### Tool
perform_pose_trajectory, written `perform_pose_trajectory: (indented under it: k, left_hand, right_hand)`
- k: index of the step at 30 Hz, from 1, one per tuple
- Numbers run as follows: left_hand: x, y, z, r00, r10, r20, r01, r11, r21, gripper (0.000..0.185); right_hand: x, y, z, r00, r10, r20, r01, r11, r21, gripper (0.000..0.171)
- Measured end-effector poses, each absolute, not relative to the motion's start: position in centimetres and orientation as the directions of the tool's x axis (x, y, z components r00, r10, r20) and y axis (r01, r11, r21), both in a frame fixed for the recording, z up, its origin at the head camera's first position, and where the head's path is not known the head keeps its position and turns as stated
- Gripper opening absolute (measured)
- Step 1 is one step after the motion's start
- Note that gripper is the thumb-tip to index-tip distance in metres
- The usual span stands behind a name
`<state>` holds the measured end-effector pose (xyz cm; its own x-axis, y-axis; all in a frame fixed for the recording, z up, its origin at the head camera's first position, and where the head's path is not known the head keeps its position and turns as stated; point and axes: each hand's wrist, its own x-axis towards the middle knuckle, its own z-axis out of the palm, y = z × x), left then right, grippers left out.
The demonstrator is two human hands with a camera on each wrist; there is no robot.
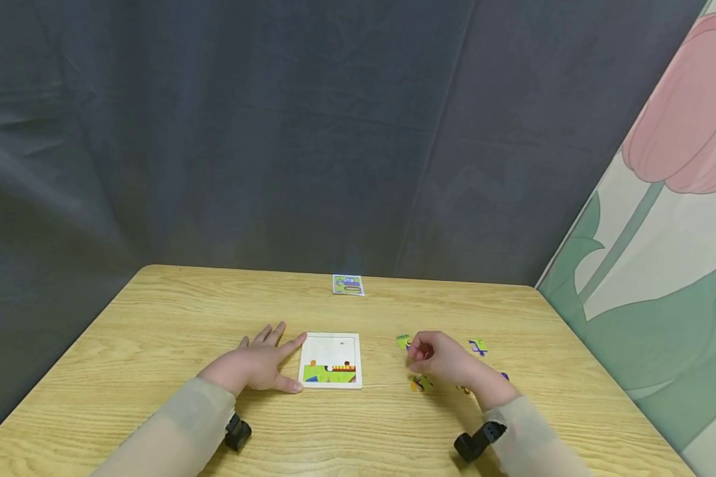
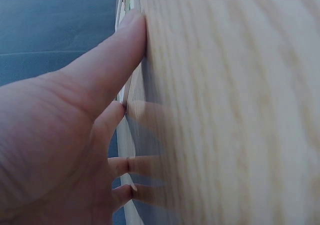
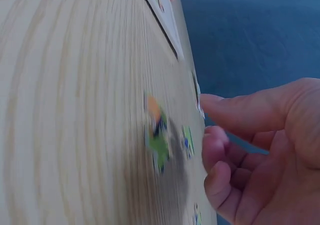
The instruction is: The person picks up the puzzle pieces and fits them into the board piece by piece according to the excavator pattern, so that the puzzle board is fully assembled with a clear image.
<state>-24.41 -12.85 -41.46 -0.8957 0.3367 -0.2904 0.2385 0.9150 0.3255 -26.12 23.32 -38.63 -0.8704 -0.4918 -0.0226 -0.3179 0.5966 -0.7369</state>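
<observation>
A square white puzzle tray (image 1: 331,346) lies on the table with joined pieces along its bottom edge, mostly green with a red and yellow strip. My left hand (image 1: 256,366) is spread flat beside it, thumb and index fingertip touching the tray's left side. My right hand (image 1: 443,361) hovers over loose jigsaw pieces, fingers loosely curled. In the right wrist view, a gap shows between thumb and fingers, with no piece visible there. Below the hand lies an orange and green piece (image 3: 157,135); a green piece (image 1: 403,342) lies just left of the fingertips.
A small picture card (image 1: 348,285) lies at the table's back edge. To the right of my right hand is a green and purple piece (image 1: 477,346); other pieces are partly hidden under the wrist. A dark curtain (image 1: 310,132) hangs behind the wooden table (image 1: 173,311).
</observation>
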Motion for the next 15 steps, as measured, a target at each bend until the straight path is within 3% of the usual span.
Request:
perform_pose_trajectory:
  k: [8,15]
  left_hand:
    - [-23.4,-12.4,-39.7,-0.894,0.341,-0.292,0.234,0.909,0.346,0.095]
    - [-23.4,-12.5,-39.9,-0.895,0.340,-0.290,0.235,0.910,0.343,0.096]
  right_hand:
    - [-25.6,25.8,-38.7,-0.892,-0.438,-0.110,-0.232,0.653,-0.721,0.020]
    - [-25.3,26.4,-39.3,-0.857,-0.501,-0.120,-0.255,0.615,-0.746,0.026]
